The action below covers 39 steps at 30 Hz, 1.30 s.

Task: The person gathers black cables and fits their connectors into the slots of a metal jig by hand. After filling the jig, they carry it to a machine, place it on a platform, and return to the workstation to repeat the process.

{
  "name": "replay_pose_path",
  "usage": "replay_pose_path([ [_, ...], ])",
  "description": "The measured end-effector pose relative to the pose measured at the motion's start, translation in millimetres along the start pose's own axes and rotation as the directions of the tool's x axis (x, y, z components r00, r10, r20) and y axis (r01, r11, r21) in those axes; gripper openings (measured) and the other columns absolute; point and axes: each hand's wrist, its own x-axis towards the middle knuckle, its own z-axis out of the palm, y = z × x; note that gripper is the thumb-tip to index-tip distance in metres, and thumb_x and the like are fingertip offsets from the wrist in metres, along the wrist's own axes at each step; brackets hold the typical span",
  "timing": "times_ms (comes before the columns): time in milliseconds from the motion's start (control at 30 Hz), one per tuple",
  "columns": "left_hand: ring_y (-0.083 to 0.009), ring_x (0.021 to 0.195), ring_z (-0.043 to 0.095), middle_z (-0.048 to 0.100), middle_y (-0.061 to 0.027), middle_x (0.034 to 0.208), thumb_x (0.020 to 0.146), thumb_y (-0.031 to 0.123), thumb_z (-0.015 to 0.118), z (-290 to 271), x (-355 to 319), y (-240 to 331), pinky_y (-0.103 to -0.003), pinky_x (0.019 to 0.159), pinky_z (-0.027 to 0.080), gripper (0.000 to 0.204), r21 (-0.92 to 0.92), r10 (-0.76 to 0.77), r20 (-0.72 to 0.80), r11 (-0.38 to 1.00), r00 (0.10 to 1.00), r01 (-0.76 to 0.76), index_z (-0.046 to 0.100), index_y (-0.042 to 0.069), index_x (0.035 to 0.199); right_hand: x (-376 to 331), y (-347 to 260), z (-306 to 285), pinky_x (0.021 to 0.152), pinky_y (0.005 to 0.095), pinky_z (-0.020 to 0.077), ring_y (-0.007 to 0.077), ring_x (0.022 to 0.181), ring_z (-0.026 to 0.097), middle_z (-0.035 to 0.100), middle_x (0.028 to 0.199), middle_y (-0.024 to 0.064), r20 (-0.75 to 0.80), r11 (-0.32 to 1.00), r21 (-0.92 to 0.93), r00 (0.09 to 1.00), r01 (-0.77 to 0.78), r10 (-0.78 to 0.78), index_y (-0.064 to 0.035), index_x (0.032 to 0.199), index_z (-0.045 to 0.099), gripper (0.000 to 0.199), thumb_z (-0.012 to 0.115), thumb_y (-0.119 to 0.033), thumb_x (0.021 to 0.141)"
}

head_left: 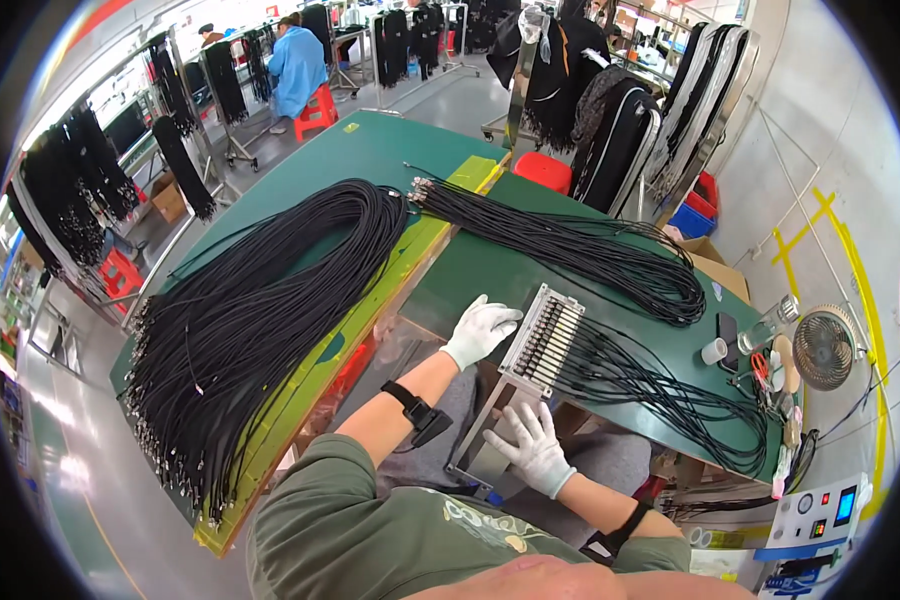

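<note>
A metal fixture (543, 343) stands in front of me at the table's near edge, holding a row of several black cable ends side by side. Its long metal base (485, 440) slants down toward my lap. My left hand (483, 330), in a white glove, is beside the fixture's left side, fingers loosely bent and apart from any cable. Spread fingers of my right hand (533, 448), also gloved, lie over the base just below the row. From the fixture's right side, black cables (670, 390) trail across the green table.
A large heap of black cables (270, 290) covers the left table; another bundle (580, 250) lies on the far side. At right are a white cup (714, 350), a glass jar (760, 332), red-handled scissors (760, 370) and a fan (823, 347). A person in blue (297, 70) sits farther off.
</note>
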Motion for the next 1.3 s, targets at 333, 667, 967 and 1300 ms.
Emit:
replay_pose_path([
  [333, -0.0221, 0.108, 0.065, 0.072, -0.0068, 0.112, 0.096, 0.026, 0.057, 9, -2, -6, -0.049, 0.116, 0.029, 0.028, -0.074, -0.001, -0.108, 0.997, 0.994, -0.007, 0.07, 0.011, 0.116, 25, 51, -48, 0.084, 0.0322, 0.0505, 0.026, 0.088, 0.064, 0.068, 0.103, 0.0098, 0.01, 0.615, 0.572, 0.754, -0.543, 0.657, -0.0019, 0.118, 0.066, 0.033, 0.066, -0.003, 0.085],
  [667, -0.0204, 0.106, 0.066, 0.073, -0.0038, 0.111, 0.093, 0.024, 0.06, 14, -1, -16, -0.044, 0.115, 0.033, 0.025, -0.113, -0.008, -0.142, 0.994, 0.99, -0.009, 0.072, 0.014, 0.112, 22, 179, 14, 0.098, 0.0294, 0.0481, 0.0175, 0.113, 0.063, 0.066, 0.123, 0.0125, 0.21, 0.269, 0.797, 0.666, -0.54, 0.716, 0.0033, 0.134, 0.055, 0.046, 0.067, -0.006, 0.091],
  [967, -0.0157, 0.107, 0.068, 0.073, -0.0081, 0.115, 0.095, 0.013, 0.059, 2, -9, -13, -0.041, 0.121, 0.021, 0.025, -0.244, -0.059, -0.037, 0.969, 0.998, 0.048, 0.068, 0.002, 0.117, -253, 112, -104, 0.107, 0.0339, 0.0404, 0.0223, 0.124, 0.054, 0.057, 0.138, 0.0158, -0.088, 0.043, 0.801, -0.047, -0.597, 0.995, 0.0006, 0.14, 0.052, 0.049, 0.064, -0.009, 0.093],
  [1300, -0.0144, 0.108, 0.068, 0.073, -0.0083, 0.115, 0.096, 0.013, 0.059, 2, -5, -6, -0.037, 0.121, 0.019, 0.026, -0.251, -0.13, -0.023, 0.96, 0.991, 0.12, 0.068, 0.002, 0.118, -531, -126, -207, 0.089, 0.0419, 0.0552, 0.0288, 0.105, 0.066, 0.067, 0.118, 0.0179, 0.033, -0.701, 0.59, -0.855, -0.401, 0.517, 0.0047, 0.124, 0.061, 0.046, 0.06, -0.03, 0.094],
])
